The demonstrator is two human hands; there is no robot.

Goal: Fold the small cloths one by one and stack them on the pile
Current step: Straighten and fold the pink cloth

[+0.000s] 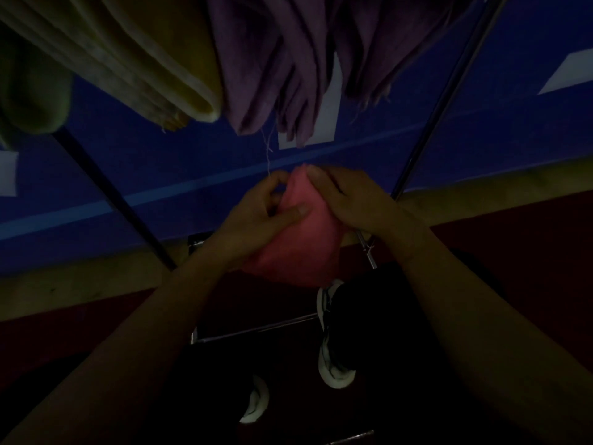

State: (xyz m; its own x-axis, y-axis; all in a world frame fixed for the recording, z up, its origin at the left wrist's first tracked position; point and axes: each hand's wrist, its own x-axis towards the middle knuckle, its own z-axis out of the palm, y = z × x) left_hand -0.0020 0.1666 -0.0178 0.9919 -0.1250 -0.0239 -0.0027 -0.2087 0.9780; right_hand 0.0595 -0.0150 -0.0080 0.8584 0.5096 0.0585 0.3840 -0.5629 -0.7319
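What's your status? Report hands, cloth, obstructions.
Left hand and right hand both pinching the small pink cloth, held in the air. Purple hanging cloths and yellow towel just above. No pile in view.

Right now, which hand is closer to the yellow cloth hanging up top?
Left. The left hand sits below the yellow cloth, holding the pink cloth's left side; the right hand holds its right side, farther away.

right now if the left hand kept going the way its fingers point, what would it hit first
Probably the pink cloth it already pinches, then the right hand just beyond; depth is hard to judge in this dim view.
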